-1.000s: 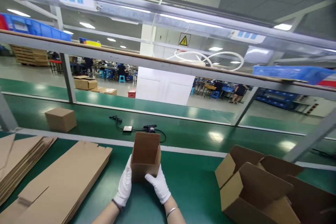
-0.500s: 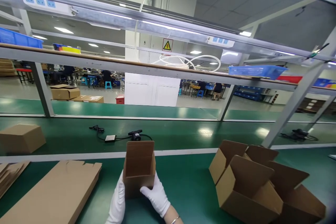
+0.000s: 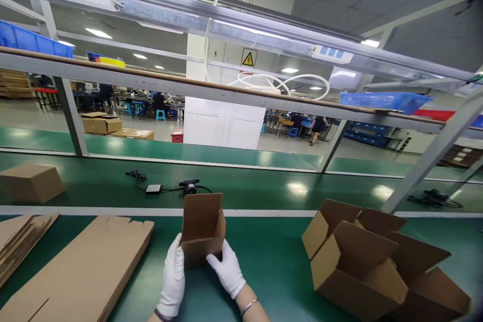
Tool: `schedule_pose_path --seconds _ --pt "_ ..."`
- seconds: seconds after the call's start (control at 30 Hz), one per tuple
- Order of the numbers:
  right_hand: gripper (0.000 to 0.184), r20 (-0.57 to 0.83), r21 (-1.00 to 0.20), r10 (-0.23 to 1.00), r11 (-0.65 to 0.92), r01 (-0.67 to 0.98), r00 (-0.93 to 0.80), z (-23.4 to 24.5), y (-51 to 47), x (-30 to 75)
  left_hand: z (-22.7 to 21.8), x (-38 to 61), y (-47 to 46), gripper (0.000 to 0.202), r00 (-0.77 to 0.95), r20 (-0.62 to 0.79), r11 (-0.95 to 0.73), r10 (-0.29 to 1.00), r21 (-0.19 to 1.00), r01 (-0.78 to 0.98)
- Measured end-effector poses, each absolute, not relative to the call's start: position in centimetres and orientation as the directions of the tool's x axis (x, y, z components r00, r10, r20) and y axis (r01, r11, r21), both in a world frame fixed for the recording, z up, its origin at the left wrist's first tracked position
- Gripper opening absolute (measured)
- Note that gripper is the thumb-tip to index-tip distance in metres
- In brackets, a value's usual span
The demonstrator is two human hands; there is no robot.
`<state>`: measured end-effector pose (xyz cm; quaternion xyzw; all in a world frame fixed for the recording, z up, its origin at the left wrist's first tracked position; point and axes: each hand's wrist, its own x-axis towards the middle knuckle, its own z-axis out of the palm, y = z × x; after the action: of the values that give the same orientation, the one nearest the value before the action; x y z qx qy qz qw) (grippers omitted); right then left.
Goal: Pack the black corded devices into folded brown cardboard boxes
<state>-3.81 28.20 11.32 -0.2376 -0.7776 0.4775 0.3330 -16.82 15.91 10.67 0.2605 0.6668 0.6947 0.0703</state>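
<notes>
Small plain brown cardboard box [image 3: 196, 253] on my feed, open-topped, rear flap [image 3: 203, 207] upright, shadowed inside, my white-gloved left hand [image 3: 173, 272] and right hand [image 3: 228, 269] clasping it from either side

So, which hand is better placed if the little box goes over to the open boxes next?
Probably the right hand: it's nearer the open boxes, with its thumb on the little box. The left hand is on that box's other side, farther away.
</notes>
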Motion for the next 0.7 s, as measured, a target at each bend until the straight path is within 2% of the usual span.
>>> schedule_pose_path --seconds 0.17,0.43,0.7 --pt "0.055 0.319 -0.885 0.662 0.463 0.036 -0.678 11.12 28.45 -3.77 10.17 -17.2 16.13 0.067 -0.854 0.259 -0.123 0.45 0.966 0.227" --pt "0.054 0.28 -0.869 0.674 0.48 0.118 -0.684 10.55 28.8 -3.84 10.26 -16.75 15.81 0.061 -0.86 0.277 -0.214 0.428 0.956 0.201" --pt "0.049 0.386 -0.783 0.551 0.619 0.053 -0.74 10.32 28.66 -3.69 10.58 -16.51 15.2 0.059 -0.889 0.281 -0.19 0.362 0.956 0.225"
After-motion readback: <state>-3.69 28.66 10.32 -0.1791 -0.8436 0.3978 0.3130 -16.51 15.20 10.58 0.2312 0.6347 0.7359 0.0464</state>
